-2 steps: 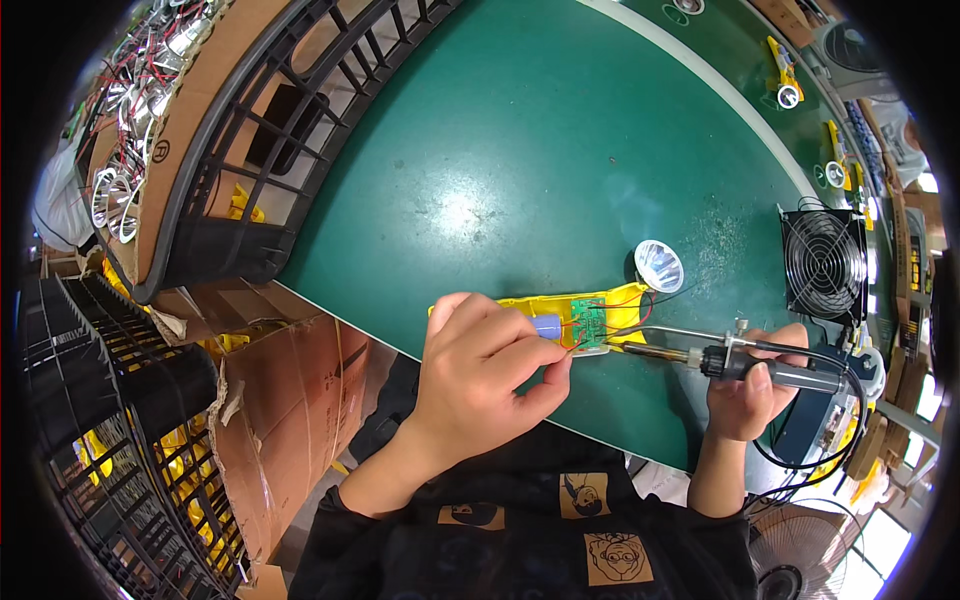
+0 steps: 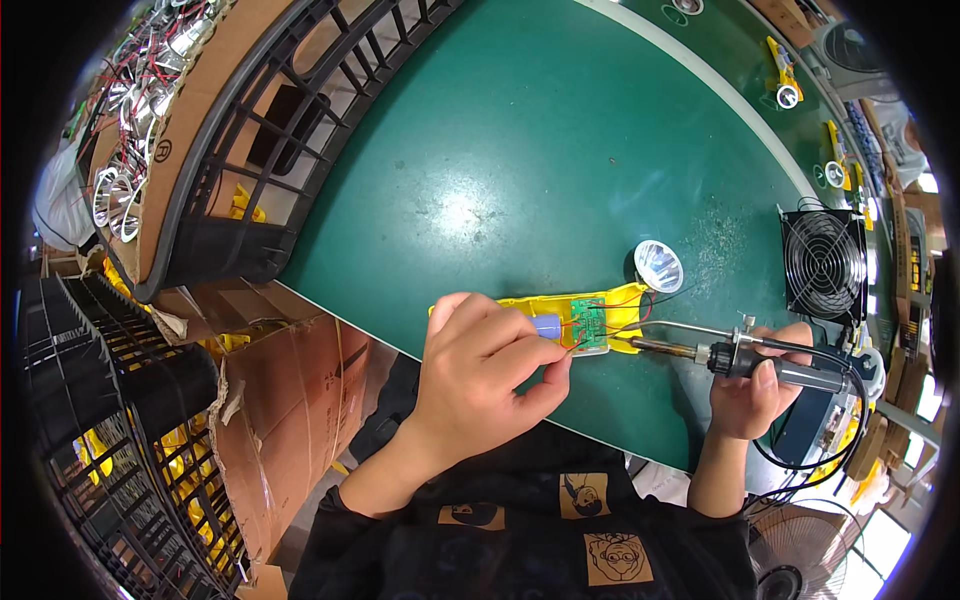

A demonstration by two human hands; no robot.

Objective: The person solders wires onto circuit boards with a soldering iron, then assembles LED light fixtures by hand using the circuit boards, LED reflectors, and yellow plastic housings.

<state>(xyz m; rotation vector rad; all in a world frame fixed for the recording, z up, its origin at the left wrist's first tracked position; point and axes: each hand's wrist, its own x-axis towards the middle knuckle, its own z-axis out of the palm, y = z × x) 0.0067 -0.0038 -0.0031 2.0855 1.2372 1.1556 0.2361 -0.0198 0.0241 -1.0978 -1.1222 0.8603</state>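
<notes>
A yellow flashlight housing (image 2: 627, 297) lies near the table's front edge, holding a green circuit board (image 2: 591, 320) and a blue-purple cylindrical battery (image 2: 546, 326). My left hand (image 2: 480, 370) rests over the housing's left end, thumb and forefinger pinched at a thin red wire (image 2: 575, 345) by the board. In my right hand (image 2: 745, 400) is a soldering iron (image 2: 800, 376) with a thin metal feed tube (image 2: 685, 326) above its shaft. Its tip points left, at the housing's right end. A silvery reflector (image 2: 658, 266) on wires sits just beyond the housing. My left palm hides the housing's left part.
A black fan (image 2: 824, 262) stands on the right of the green table (image 2: 500, 150). Black plastic crates (image 2: 225, 245) and cardboard (image 2: 290, 420) line the left side. Other yellow lamps (image 2: 786, 75) lie at the far right. Black cables (image 2: 856, 410) hang beside my right hand.
The soldering iron and my right hand have shifted slightly to the right, drawing the tip away from the circuit board. My left hand stays in place.
</notes>
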